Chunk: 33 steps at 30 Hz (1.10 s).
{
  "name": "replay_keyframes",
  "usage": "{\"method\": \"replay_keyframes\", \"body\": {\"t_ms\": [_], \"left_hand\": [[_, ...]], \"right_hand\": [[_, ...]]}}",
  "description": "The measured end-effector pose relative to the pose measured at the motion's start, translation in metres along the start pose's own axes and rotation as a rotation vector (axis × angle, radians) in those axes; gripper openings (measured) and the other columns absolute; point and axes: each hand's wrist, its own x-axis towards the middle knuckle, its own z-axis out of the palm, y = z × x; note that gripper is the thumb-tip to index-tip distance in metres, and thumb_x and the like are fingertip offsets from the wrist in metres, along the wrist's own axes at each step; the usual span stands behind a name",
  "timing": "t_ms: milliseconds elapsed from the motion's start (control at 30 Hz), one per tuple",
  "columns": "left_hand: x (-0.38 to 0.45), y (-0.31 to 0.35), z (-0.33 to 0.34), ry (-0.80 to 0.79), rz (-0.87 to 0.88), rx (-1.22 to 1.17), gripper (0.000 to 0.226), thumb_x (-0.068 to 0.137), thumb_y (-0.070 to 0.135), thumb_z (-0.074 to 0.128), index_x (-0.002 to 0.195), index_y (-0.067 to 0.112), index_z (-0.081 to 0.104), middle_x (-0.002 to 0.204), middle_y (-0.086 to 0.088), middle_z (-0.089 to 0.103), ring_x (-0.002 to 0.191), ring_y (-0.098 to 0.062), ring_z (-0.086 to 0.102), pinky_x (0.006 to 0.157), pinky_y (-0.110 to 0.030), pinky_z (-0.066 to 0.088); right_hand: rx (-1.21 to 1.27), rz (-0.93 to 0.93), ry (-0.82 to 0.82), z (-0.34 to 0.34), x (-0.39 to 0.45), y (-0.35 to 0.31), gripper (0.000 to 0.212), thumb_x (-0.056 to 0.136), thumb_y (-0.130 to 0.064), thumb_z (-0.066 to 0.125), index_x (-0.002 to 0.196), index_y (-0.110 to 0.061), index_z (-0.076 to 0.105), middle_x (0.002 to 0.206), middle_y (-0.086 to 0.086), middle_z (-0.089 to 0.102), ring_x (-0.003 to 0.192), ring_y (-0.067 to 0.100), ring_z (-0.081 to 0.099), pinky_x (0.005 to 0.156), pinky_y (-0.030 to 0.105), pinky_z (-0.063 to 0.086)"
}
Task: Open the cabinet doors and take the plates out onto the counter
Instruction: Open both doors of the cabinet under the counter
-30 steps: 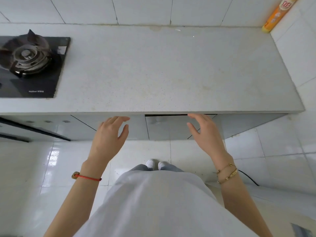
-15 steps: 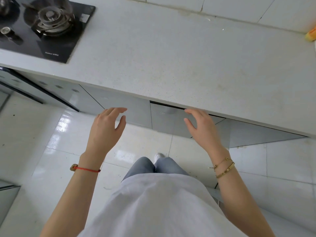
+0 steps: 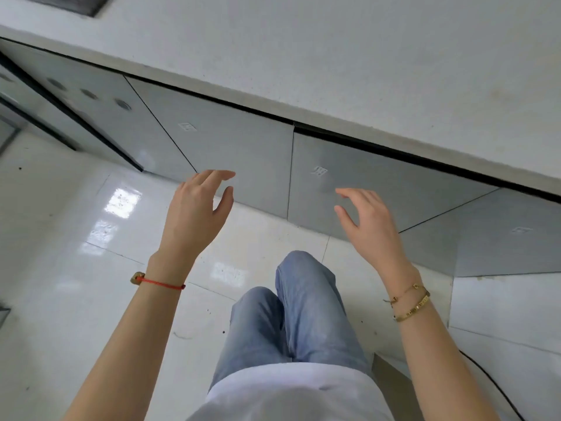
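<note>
Two grey cabinet doors sit under the white counter point(image 3: 349, 56). The left door point(image 3: 230, 147) is flush; the right door point(image 3: 379, 189) stands slightly ajar, with a dark gap along its top edge. My left hand point(image 3: 194, 214) hovers in front of the left door's lower edge, fingers spread, holding nothing. In front of the right door is my right hand point(image 3: 367, 223), also open and empty. Neither hand touches a door. No plates are visible.
A stove corner point(image 3: 60, 1) shows at the top left of the counter. More grey doors point(image 3: 501, 235) continue to the right and a vented panel point(image 3: 88, 95) to the left. Glossy white floor tiles point(image 3: 76, 284) lie below. My legs in jeans point(image 3: 291, 314) stand between my arms.
The view has tilted down and drawn closer to the cabinets. Both hands have dropped from the counter's edge to the door fronts, still open and empty.
</note>
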Motion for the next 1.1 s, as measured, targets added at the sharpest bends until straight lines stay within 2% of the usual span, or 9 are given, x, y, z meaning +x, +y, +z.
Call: {"method": "replay_keyframes", "body": {"t_ms": [133,400,533,700,767,867,967,1100], "left_hand": [[-0.002,-0.042,0.062,0.073,0.029,0.0,0.026,0.097,0.02,0.052,0.12,0.014,0.062,0.117,-0.002,0.067,0.106,-0.024,0.062,0.089,-0.046,0.051],[0.01,-0.098,0.16,0.231,0.129,-0.013,0.027,0.097,0.022,0.051,0.122,0.015,0.061,0.118,-0.001,0.066,0.109,-0.02,0.062,0.091,-0.043,0.051],[0.026,-0.106,0.176,0.295,0.212,-0.002,0.028,0.097,0.021,0.051,0.122,0.014,0.061,0.118,-0.002,0.066,0.109,-0.021,0.062,0.093,-0.043,0.05],[0.058,-0.103,0.161,0.417,0.284,0.016,0.028,0.097,0.021,0.051,0.122,0.014,0.061,0.119,0.0,0.066,0.111,-0.02,0.061,0.093,-0.042,0.049],[0.072,-0.097,0.15,0.458,0.289,-0.001,0.029,0.097,0.022,0.051,0.123,0.015,0.06,0.119,0.002,0.065,0.111,-0.016,0.06,0.094,-0.035,0.049],[0.093,-0.084,0.137,0.513,0.291,-0.067,0.028,0.096,0.024,0.051,0.122,0.018,0.061,0.114,0.005,0.066,0.103,-0.01,0.061,0.086,-0.022,0.045],[0.116,-0.068,0.132,0.54,0.235,-0.238,0.026,0.095,0.024,0.053,0.117,0.018,0.064,0.104,0.008,0.067,0.091,-0.004,0.061,0.08,-0.019,0.047],[0.141,-0.048,0.129,0.532,0.134,-0.514,0.023,0.093,0.022,0.056,0.111,0.017,0.069,0.1,0.01,0.068,0.079,0.003,0.06,0.07,-0.001,0.041]], "right_hand": [[-0.006,-0.056,0.062,0.066,0.012,0.036,0.031,0.096,-0.024,0.053,0.125,-0.015,0.058,0.122,-0.001,0.062,0.117,0.019,0.052,0.101,0.039,0.043],[0.034,-0.196,0.254,0.167,0.039,0.087,0.031,0.096,-0.024,0.055,0.125,-0.016,0.059,0.12,-0.003,0.063,0.116,0.015,0.053,0.1,0.025,0.04],[0.079,-0.27,0.367,0.185,0.052,0.09,0.03,0.095,-0.023,0.056,0.124,-0.015,0.06,0.118,-0.003,0.064,0.113,0.013,0.054,0.098,0.024,0.041],[0.102,-0.358,0.489,0.18,0.076,0.073,0.031,0.095,-0.022,0.057,0.125,-0.015,0.06,0.12,-0.003,0.064,0.119,0.015,0.054,0.102,0.028,0.042],[0.1,-0.381,0.51,0.172,0.087,0.062,0.031,0.096,-0.023,0.057,0.126,-0.016,0.059,0.121,-0.004,0.063,0.121,0.015,0.053,0.103,0.029,0.042],[0.1,-0.43,0.577,0.158,0.102,0.043,0.031,0.095,-0.022,0.058,0.125,-0.014,0.059,0.119,-0.003,0.063,0.117,0.015,0.055,0.1,0.026,0.042],[0.091,-0.458,0.627,0.15,0.115,0.03,0.033,0.095,-0.02,0.058,0.127,-0.014,0.058,0.119,-0.002,0.063,0.116,0.016,0.055,0.095,0.027,0.045],[0.059,-0.474,0.629,0.149,0.123,0.024,0.035,0.095,-0.02,0.058,0.129,-0.012,0.057,0.12,-0.001,0.062,0.118,0.016,0.053,0.099,0.029,0.044]]}}
